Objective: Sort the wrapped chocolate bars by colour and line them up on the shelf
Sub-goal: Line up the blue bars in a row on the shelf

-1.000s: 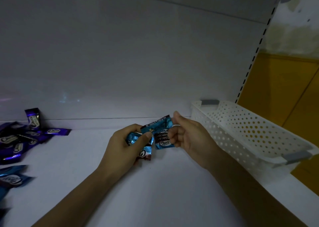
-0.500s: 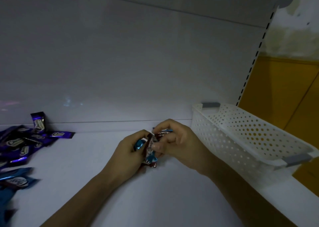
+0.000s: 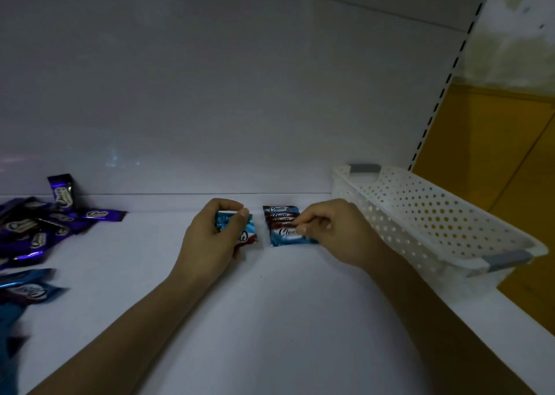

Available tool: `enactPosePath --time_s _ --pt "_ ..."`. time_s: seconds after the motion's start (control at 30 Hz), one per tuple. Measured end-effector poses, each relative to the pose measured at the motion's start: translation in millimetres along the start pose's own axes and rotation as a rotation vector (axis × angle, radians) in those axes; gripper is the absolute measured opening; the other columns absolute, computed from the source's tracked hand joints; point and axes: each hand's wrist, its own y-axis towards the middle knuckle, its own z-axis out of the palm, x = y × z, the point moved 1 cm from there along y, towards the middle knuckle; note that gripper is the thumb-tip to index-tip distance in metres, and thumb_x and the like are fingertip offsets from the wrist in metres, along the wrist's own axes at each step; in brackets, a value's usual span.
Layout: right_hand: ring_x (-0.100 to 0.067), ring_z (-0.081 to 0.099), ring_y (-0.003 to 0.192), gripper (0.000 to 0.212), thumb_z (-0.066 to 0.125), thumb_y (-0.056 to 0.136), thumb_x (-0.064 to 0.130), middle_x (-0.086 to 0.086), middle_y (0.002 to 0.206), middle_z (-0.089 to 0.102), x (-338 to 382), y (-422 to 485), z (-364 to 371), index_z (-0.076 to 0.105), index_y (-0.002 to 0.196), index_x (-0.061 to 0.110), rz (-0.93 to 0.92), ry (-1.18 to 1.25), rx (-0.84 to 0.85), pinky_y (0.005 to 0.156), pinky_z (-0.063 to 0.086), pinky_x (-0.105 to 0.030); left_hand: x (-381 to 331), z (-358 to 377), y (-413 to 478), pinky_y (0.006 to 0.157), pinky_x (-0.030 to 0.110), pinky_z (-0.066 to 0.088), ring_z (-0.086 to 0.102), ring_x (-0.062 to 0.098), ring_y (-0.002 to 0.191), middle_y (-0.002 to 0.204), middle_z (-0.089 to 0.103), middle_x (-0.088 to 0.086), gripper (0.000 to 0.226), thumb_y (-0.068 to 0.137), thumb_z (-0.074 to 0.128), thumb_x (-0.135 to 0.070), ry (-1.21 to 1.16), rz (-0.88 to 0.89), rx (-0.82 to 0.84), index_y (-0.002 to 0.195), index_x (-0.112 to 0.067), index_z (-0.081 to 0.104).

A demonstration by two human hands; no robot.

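bars [image 3: 283,229]: glossy foil wrappers; basket [image 3: 420,223]: perforated white plastic; shelf [image 3: 270,319]: smooth, matt

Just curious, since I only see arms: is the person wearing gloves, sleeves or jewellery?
No. The left hand and right hand are bare: no gloves, and no rings or watch show. Both forearms are bare too, no sleeve in view.

The left hand [image 3: 210,244] hides most of its blue bars [image 3: 250,230].
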Motion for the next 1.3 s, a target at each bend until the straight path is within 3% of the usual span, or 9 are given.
enactPosePath --time_s 0.1,0.33,0.53,0.73,0.87,0.93,1.03,1.17,1.3 --pt "-0.015 0.067 0.079 0.009 0.073 0.079 0.012 0.003 0.082 0.072 -2 -1 9 0.076 0.085 0.019 0.034 -0.02 0.086 0.08 0.055 -0.036 1 0 1 0.04 0.011 0.042 0.062 -0.002 0.051 0.088 0.064 -0.001 0.01 0.095 0.057 -0.021 -0.017 -0.039 -0.016 0.105 -0.022 0.057" --pt "-0.018 0.058 0.089 0.007 0.07 0.082 0.021 0.0 0.093 0.068 0 -1 13 0.074 0.088 0.021 -0.076 -0.211 -0.003 0.086 0.045 -0.042 -1 1 -1 0.04 0.015 0.044 0.065 0.005 0.053 0.09 0.064 0.004 0.016 0.094 0.056 -0.007 -0.019 -0.035 0.048 0.1 -0.022 0.058" --pt "-0.016 0.05 0.097 0.009 0.067 0.085 0.029 0.002 0.1 0.059 4 1 17 0.071 0.091 0.024 -0.08 -0.37 -0.016 0.09 0.039 -0.036 -3 -1 -1 0.042 0.015 0.045 0.067 0.006 0.057 0.083 0.069 0.006 0.004 0.09 0.062 -0.006 -0.037 -0.015 0.088 0.093 -0.007 0.063" --pt "-0.016 0.048 0.101 0.008 0.062 0.088 0.026 0.002 0.106 0.057 4 1 19 0.066 0.093 0.022 -0.093 -0.419 -0.018 0.089 0.035 -0.033 -5 -2 -2 0.04 0.015 0.043 0.068 0.012 0.057 0.074 0.073 -0.003 0.009 0.087 0.066 -0.003 -0.093 0.023 0.123 0.086 -0.01 0.071" --pt "-0.015 0.049 0.1 0.01 0.061 0.089 0.028 0.003 0.107 0.057 2 0 18 0.066 0.097 0.023 -0.097 -0.476 -0.016 0.089 0.037 -0.032 -6 -2 -2 0.039 0.015 0.043 0.069 0.015 0.057 0.078 0.074 0.001 0.014 0.083 0.071 -0.008 -0.133 -0.003 0.1 0.095 -0.014 0.068" --pt "-0.008 0.053 0.091 0.011 0.064 0.087 0.031 0.006 0.1 0.059 5 -1 18 0.067 0.096 0.024 -0.1 -0.305 -0.073 0.082 0.042 -0.025 -6 -1 -2 0.038 0.016 0.043 0.068 0.015 0.054 0.083 0.072 0.004 0.022 0.081 0.073 -0.009 -0.125 -0.011 0.082 0.101 -0.018 0.067" --pt "0.001 0.061 0.08 0.007 0.068 0.084 0.033 0.014 0.087 0.067 22 -4 20 0.069 0.09 0.03 -0.062 0.241 -0.073 0.068 0.044 -0.01 -7 -1 -1 0.039 0.017 0.043 0.067 0.016 0.053 0.081 0.072 0.003 0.023 0.082 0.072 -0.012 -0.131 0.001 0.083 0.103 -0.021 0.067" --pt "-0.006 0.066 0.075 0.016 0.069 0.084 0.015 0.01 0.078 0.071 34 -6 23 0.07 0.081 0.03 -0.091 0.389 -0.021 0.068 0.051 -0.016 -7 -1 -2 0.041 0.019 0.046 0.069 0.021 0.057 0.084 0.072 0.005 0.017 0.087 0.067 -0.02 -0.101 0.011 0.103 0.104 -0.023 0.068" --pt "-0.021 0.069 0.076 0.015 0.064 0.087 0.009 -0.005 0.079 0.072 31 -4 16 0.067 0.077 0.02 0.07 0.628 -0.107 0.069 0.057 -0.027 -8 1 -3 0.037 0.015 0.04 0.064 0.01 0.049 0.078 0.074 0.004 0.007 0.091 0.063 -0.014 -0.129 0.024 0.129 0.088 -0.01 0.067"
